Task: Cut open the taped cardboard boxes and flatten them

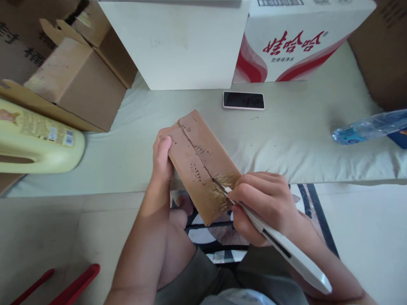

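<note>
A small brown cardboard box (193,159) is held tilted above my lap, at the front edge of the cloth-covered surface. My left hand (163,154) grips its upper left end, the thumb lying over the face. In my right hand (265,203) is a white utility knife (286,250), its handle running back toward my wrist. The blade tip touches the box along a ragged dark slit that runs lengthwise down the face. Scuffs and small gouges mark the cardboard on both sides of that slit. The box's underside is hidden.
A smartphone (243,101) lies beyond the box. Behind stand a white box (187,46) and a red-and-white carton (286,51). Brown cartons (85,80) and a yellow jug (47,140) are on the left. A clear plastic bottle (372,127) lies right; red handles (76,284) show lower left.
</note>
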{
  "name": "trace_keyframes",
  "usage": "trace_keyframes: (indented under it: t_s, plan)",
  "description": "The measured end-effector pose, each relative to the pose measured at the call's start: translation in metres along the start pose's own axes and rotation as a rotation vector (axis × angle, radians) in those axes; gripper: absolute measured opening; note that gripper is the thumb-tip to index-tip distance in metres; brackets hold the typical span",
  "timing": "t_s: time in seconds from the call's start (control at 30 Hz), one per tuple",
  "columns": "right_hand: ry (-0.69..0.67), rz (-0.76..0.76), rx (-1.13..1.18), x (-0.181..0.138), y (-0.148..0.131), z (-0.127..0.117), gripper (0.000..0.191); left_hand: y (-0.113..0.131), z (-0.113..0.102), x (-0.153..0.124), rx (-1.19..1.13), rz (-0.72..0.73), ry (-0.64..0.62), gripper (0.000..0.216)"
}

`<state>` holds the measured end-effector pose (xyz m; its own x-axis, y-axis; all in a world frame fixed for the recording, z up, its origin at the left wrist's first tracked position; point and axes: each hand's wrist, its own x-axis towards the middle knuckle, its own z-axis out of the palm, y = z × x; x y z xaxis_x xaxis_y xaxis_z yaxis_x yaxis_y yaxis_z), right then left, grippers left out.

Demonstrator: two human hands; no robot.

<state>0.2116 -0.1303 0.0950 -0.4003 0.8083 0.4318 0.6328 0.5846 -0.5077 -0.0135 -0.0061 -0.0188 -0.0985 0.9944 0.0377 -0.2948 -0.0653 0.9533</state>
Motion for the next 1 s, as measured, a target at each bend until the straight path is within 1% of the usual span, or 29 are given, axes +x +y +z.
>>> trace_keyframes:
  t_s: [0.1,0.23,0.37,0.43,0.57,0.73,1.0]
  plan:
    - [-0.015,0.005,0.004,0.001,0.001,0.004,0.012,0.002,0.001,-0.001,0.008,-0.006,0.001,0.048]
    - [0.008,-0.006,0.034,0.001,0.004,0.006,0.010,0.001,0.001,0.000,0.016,0.000,-0.002,0.049]
    - [0.024,-0.011,0.059,0.000,0.003,0.003,0.019,-0.001,0.000,0.001,0.018,0.014,-0.008,0.050]
    - [0.055,-0.030,0.056,0.000,0.003,0.002,0.021,-0.002,-0.001,0.001,0.022,0.022,-0.012,0.050]
    - [0.136,-0.065,0.063,0.000,0.001,0.002,0.015,-0.001,-0.001,0.002,0.036,0.031,-0.015,0.048]
    - [0.148,-0.026,0.098,-0.002,-0.004,-0.003,0.016,0.000,-0.001,0.002,0.030,0.008,-0.036,0.047]
    - [0.179,-0.022,0.128,-0.004,-0.003,-0.003,0.015,-0.002,-0.002,0.002,0.018,0.002,-0.012,0.046]
